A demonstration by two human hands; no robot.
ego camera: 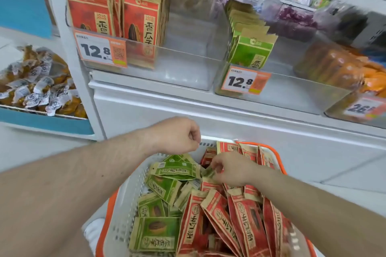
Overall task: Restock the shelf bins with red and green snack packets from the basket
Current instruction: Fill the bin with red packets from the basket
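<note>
Far to the left of the basket (117,210), on a blue-edged side shelf, sits a heap of small wrapped snacks (39,83). My left hand (177,134) hangs over the back left corner of the basket. Its fingers are curled into a fist and I hold nothing in it. Up above the basket is the clear left bin (188,64). Red seed packets (117,16) stand in its left part, and an orange price tag (101,49) that says 12.8 hangs on its front. Down in the basket, the green packets (165,185) lie in a messy pile on the left side. The red packets (236,219) fill the right side, leaning on each other. The basket is white with an orange rim. My right hand (230,170) is down in the middle of the basket, near the back. My fingers pinch one green packet (207,173) right where the green pile meets the red one. Above the right side of the basket is the clear right bin (292,89). Green seed packets (248,37) stand in a row at its left end, behind another 12.8 tag (243,81). Farther right, orange snack bags (334,67) sit in the next bin.
</note>
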